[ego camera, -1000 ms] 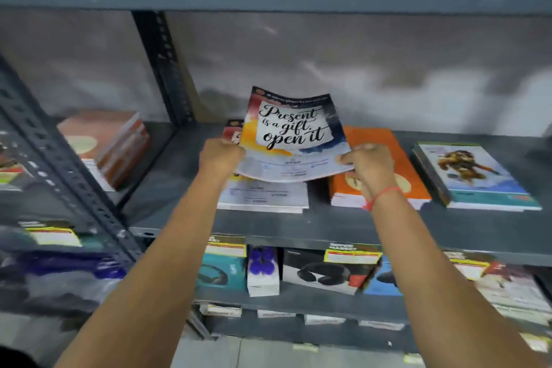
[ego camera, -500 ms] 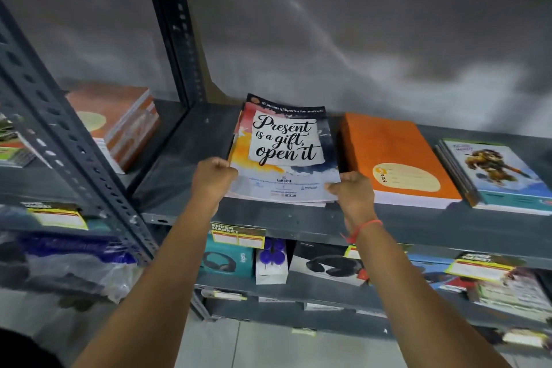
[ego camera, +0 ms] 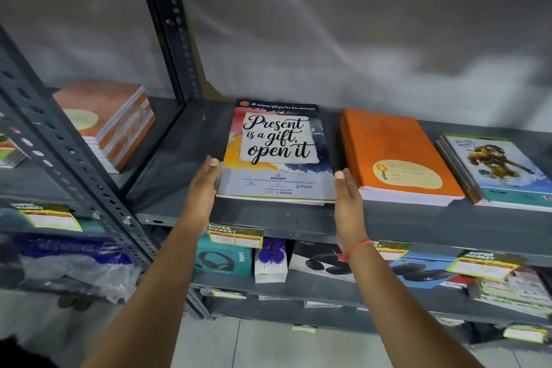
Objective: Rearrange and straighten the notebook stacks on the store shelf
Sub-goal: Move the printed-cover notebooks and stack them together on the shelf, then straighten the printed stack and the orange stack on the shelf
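A stack of notebooks topped by the "Present is a gift, open it" cover (ego camera: 277, 155) lies flat on the grey metal shelf (ego camera: 268, 218). My left hand (ego camera: 203, 185) stands flat, fingers straight, against the stack's left edge. My right hand (ego camera: 346, 200), a red thread on its wrist, stands flat at the stack's right edge. Neither hand grips anything. To the right lie an orange notebook stack (ego camera: 397, 158) and a stack with a cartoon figure cover (ego camera: 495, 170).
A slotted upright post (ego camera: 167, 24) divides the bays; an orange-brown notebook stack (ego camera: 110, 122) sits in the left bay. Below are headphone boxes (ego camera: 224, 260), a white box with purple caps (ego camera: 270, 263), price tags and plastic-wrapped goods (ego camera: 68, 266).
The top notebook, held up in both hands a second ago, now lies flat on its stack. Both hands have let go and opened flat along the stack's sides.
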Demonstrator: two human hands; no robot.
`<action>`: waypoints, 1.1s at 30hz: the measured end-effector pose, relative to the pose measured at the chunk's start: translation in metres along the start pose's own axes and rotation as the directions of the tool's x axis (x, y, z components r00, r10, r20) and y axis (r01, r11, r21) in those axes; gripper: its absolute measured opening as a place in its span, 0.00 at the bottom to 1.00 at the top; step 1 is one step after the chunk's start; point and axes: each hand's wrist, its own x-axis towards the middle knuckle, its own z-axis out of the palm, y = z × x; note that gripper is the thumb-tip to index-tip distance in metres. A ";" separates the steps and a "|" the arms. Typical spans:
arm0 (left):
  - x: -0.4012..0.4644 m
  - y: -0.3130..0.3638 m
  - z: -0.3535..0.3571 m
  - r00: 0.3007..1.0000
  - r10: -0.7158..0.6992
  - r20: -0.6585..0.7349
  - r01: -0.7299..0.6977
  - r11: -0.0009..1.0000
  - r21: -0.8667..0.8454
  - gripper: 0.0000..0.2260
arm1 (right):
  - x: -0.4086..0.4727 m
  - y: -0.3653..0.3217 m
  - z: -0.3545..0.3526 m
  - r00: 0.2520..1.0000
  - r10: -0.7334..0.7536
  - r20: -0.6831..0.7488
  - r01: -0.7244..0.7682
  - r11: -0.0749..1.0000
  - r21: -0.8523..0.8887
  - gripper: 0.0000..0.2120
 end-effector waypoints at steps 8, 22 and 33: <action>0.005 -0.010 0.004 0.999 -0.046 0.019 0.049 0.990 -0.133 0.26 | -0.005 0.012 0.019 0.994 -0.018 0.110 0.022 0.999 -0.033 0.28; 0.004 -0.013 0.008 0.999 0.031 -0.042 -0.035 0.994 -0.107 0.23 | -0.009 0.017 0.013 0.985 -0.108 0.138 0.116 0.992 -0.053 0.26; 0.009 -0.024 -0.041 0.912 0.211 0.352 -0.172 0.975 -0.139 0.34 | -0.006 0.022 -0.011 0.932 -0.174 0.317 0.175 0.984 0.028 0.32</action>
